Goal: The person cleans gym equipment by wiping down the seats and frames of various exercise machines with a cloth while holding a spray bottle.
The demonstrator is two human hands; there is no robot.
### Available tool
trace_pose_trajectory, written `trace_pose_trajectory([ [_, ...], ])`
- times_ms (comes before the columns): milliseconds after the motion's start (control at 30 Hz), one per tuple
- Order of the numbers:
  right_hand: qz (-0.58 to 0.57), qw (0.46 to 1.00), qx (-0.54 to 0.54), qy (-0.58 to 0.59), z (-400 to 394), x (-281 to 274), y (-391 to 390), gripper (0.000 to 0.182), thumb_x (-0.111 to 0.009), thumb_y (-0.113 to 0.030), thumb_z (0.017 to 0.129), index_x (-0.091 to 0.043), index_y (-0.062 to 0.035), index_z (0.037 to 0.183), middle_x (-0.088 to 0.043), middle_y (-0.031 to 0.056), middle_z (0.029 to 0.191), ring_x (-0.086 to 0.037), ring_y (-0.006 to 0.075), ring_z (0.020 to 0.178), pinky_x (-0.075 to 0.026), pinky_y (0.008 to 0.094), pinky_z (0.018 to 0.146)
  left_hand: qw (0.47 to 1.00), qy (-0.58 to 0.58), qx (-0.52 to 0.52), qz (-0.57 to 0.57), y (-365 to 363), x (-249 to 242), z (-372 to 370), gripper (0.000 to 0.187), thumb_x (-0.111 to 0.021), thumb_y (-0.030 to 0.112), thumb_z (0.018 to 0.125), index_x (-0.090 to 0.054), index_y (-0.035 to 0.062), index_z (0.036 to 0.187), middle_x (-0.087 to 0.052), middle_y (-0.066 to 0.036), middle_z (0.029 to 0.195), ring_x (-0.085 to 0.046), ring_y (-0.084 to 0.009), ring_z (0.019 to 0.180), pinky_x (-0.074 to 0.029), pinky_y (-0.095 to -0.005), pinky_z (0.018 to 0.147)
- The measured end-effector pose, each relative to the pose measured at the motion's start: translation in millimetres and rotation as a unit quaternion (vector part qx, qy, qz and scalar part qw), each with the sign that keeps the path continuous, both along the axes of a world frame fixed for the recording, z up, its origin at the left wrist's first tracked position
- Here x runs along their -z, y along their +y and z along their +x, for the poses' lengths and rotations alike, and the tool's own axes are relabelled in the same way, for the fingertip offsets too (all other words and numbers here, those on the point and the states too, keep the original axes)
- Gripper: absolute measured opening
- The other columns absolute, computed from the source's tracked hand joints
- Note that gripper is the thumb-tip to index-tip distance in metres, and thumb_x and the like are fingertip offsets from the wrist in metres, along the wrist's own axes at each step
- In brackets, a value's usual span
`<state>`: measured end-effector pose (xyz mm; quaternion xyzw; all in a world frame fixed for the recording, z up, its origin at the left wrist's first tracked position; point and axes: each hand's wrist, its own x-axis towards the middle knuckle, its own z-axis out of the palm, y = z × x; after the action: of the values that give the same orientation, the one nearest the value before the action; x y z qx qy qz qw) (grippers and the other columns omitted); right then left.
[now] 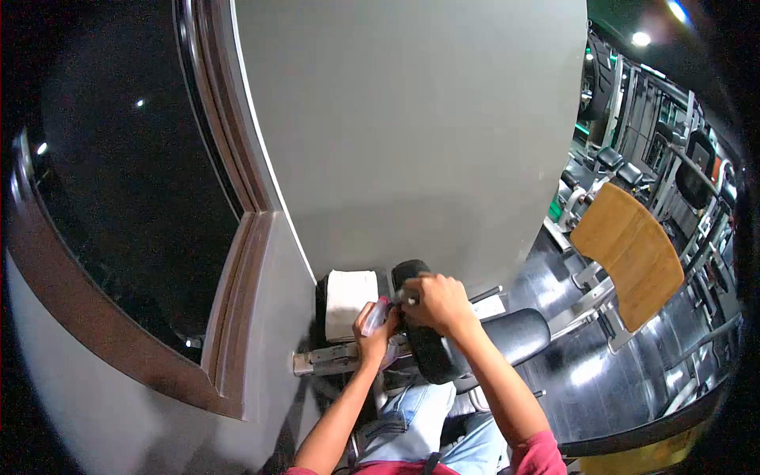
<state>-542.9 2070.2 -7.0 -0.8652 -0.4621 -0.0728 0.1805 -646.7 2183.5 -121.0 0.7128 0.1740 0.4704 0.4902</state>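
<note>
My left hand (374,332) is closed around a clear plastic bottle (375,318) that has a pinkish-red part at its top. Beside it, my right hand (440,302) is closed over the black padded roller (431,348) of a gym machine. Its curled fingers are at something small and greyish near the bottle's top, too hidden to name. Another black pad (516,332) of the machine extends to the right, below my right forearm.
A white folded towel or box-like thing (351,297) lies left of the pads. The grey wall (419,142) rises right ahead. To the left is a brown-framed window (229,317). A wooden board (629,253) and other gym machines stand on the dark floor (590,376) at right.
</note>
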Motion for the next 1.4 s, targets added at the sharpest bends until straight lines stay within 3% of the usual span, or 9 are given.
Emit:
trace_pose_trajectory([
  [67,0.040,0.998,-0.043,-0.001,-12,-5,-15,0.029,-0.072,-0.032,0.073,-0.073,-0.0167,0.099,-0.070,0.0154,0.091,-0.068,0.0379,0.082,-0.057,0.0464,0.074,0.997,-0.001,-0.033,0.074,-2,-2,2,0.018,-0.072,0.014,0.083,-0.060,0.0005,0.085,-0.053,-0.010,0.066,-0.049,-0.0206,0.057,-0.043,-0.0340,0.058],
  [167,0.015,1.000,-0.010,0.003,9,-1,1,0.032,-0.072,-0.032,0.074,-0.073,-0.0166,0.102,-0.070,0.0161,0.092,-0.068,0.0382,0.083,-0.056,0.0466,0.075,1.000,-0.005,-0.022,0.003,-1,7,5,0.020,-0.072,0.017,0.084,-0.059,0.0010,0.085,-0.053,-0.010,0.066,-0.048,-0.0218,0.057,-0.043,-0.0352,0.057],
  [367,0.032,0.997,0.066,0.010,43,16,49,0.029,-0.071,-0.036,0.078,-0.075,-0.0170,0.100,-0.069,0.0154,0.093,-0.068,0.0379,0.083,-0.056,0.0475,0.073,0.996,-0.002,-0.076,0.056,-4,2,5,0.025,-0.073,0.021,0.082,-0.057,0.0020,0.082,-0.050,-0.009,0.064,-0.046,-0.0204,0.057,-0.041,-0.0353,0.056],
  [500,0.050,0.998,0.032,-0.021,3,6,11,0.027,-0.072,-0.035,0.077,-0.073,-0.0173,0.098,-0.067,0.0124,0.093,-0.068,0.0360,0.082,-0.056,0.0466,0.071,0.997,-0.042,-0.062,-0.013,-7,20,11,0.024,-0.073,0.017,0.082,-0.053,0.0028,0.079,-0.046,-0.004,0.065,-0.042,-0.0151,0.060,-0.038,-0.0324,0.057],
  [567,0.057,0.998,0.012,0.004,-21,-4,-16,0.027,-0.074,-0.031,0.075,-0.071,-0.0156,0.097,-0.065,0.0104,0.092,-0.067,0.0358,0.082,-0.055,0.0462,0.070,0.986,-0.054,0.008,-0.155,-9,19,10,0.025,-0.072,0.018,0.083,-0.053,0.0028,0.079,-0.046,-0.004,0.066,-0.042,-0.0158,0.060,-0.038,-0.0323,0.057],
  [633,0.065,0.998,0.009,0.021,-36,-6,-37,0.027,-0.074,-0.029,0.074,-0.070,-0.0149,0.097,-0.064,0.0102,0.091,-0.066,0.0359,0.082,-0.055,0.0459,0.070,0.993,-0.076,0.013,-0.095,-6,21,13,0.026,-0.071,0.022,0.084,-0.054,0.0029,0.079,-0.046,-0.004,0.066,-0.042,-0.0151,0.060,-0.038,-0.0321,0.057],
  [700,0.071,0.997,0.008,0.037,-37,-4,-44,0.027,-0.074,-0.027,0.073,-0.070,-0.0142,0.097,-0.063,0.0100,0.090,-0.066,0.0359,0.082,-0.054,0.0457,0.070,0.996,-0.037,-0.075,0.002,-6,23,16,0.029,-0.071,0.026,0.085,-0.054,0.0031,0.079,-0.046,-0.003,0.067,-0.041,-0.0148,0.060,-0.038,-0.0314,0.057],
  [1000,0.128,0.990,0.058,0.029,20,7,13,0.025,-0.074,-0.028,0.075,-0.072,-0.0128,0.094,-0.067,0.0119,0.097,-0.068,0.0361,0.084,-0.056,0.0459,0.072,0.997,-0.040,-0.054,-0.039,-11,14,11,0.033,-0.071,0.030,0.085,-0.053,0.0031,0.078,-0.043,-0.006,0.064,-0.040,-0.0180,0.058,-0.039,-0.0342,0.056],
  [1400,0.076,0.994,0.017,0.075,-43,-13,-54,0.025,-0.074,-0.023,0.074,-0.069,-0.0118,0.096,-0.061,0.0113,0.087,-0.064,0.0353,0.081,-0.052,0.0451,0.070,0.997,-0.033,-0.046,-0.046,-4,31,15,0.033,-0.072,0.031,0.082,-0.055,0.0024,0.079,-0.049,-0.007,0.067,-0.048,-0.0213,0.061,-0.043,-0.0355,0.060],
])
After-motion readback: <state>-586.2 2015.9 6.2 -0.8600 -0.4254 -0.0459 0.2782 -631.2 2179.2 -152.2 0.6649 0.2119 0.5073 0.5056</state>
